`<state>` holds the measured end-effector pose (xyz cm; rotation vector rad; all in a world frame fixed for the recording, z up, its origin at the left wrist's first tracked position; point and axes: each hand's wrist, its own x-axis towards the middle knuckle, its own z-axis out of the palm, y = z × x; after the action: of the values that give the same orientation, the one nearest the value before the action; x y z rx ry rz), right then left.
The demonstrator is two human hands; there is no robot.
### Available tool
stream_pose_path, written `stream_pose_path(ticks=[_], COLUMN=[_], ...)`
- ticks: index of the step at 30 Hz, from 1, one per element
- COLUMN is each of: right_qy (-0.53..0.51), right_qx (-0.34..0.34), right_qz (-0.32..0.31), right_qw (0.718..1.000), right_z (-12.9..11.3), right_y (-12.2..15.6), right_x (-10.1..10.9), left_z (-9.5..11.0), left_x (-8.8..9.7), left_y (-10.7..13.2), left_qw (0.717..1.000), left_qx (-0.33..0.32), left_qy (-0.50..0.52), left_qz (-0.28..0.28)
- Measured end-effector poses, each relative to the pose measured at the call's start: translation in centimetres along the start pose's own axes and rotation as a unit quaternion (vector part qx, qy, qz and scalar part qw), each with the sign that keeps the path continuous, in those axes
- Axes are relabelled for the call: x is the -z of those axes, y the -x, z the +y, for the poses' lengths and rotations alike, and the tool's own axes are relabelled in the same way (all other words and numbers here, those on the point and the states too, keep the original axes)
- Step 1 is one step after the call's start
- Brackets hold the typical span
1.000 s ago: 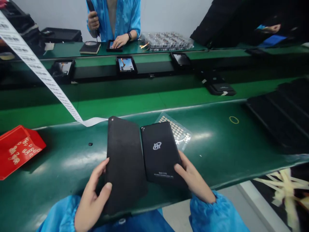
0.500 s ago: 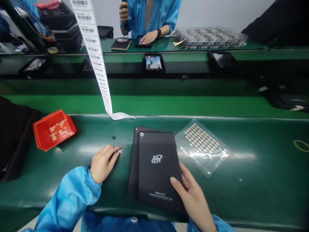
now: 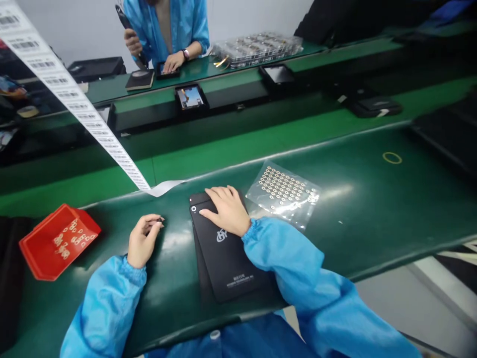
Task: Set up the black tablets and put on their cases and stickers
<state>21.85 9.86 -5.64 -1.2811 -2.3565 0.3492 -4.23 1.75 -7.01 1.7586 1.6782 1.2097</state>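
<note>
My left hand (image 3: 140, 242) is closed in a pinch above the green bench, with a small black piece (image 3: 160, 220) at its fingertips. My right hand (image 3: 228, 211) lies across the upper part of a black tablet (image 3: 236, 266), fingers spread over its top edge. The tablet rests back up, showing its camera ring, logo and small print. Beneath it, turned slightly, another dark tablet-like panel (image 3: 203, 281) peeks out along the left side. Right of these is a clear plastic bag (image 3: 303, 219) with rows of small pale rings on it.
A red bin (image 3: 32, 243) with loose pale rings stands at left. A strip of barcode labels (image 3: 100, 132) hangs down to the bench's back edge. Beyond it, a conveyor carries devices in trays (image 3: 191, 97). A co-worker (image 3: 167, 30) in blue sits opposite. A yellow band (image 3: 392, 157) lies right.
My right hand has left the tablet's lower right edge and moved up onto its top. My left hand has lifted slightly with the small black piece. The view has turned and tilted.
</note>
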Motion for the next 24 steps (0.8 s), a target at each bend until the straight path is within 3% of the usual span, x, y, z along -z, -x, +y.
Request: stream_pose_path(ticks=[4, 8, 13, 24], right_qy=[-0.006, 0.008, -0.013, -0.052], right_qx=[0.006, 0.019, 0.105, 0.088], right_qz=[-0.019, 0.007, -0.084, -0.092], right_qw=[1.0, 1.0, 0.991, 0.99], right_z=[-1.9, -3.0, -4.4, -4.7], right_y=[2.2, 5.4, 8.4, 9.1], right_x=[-0.6, 0.0, 0.5, 0.6], left_z=[1.9, 3.5, 4.4, 6.0], left_x=[-0.6, -1.4, -2.6, -3.7], left_y=[1.5, 1.9, 1.9, 0.8], left_qw=[0.999, 0.999, 0.997, 0.984], left_qx=[0.006, 0.01, -0.012, -0.122], left_qy=[0.036, 0.04, 0.042, -0.094], left_qz=[-0.011, -0.035, -0.066, -0.087])
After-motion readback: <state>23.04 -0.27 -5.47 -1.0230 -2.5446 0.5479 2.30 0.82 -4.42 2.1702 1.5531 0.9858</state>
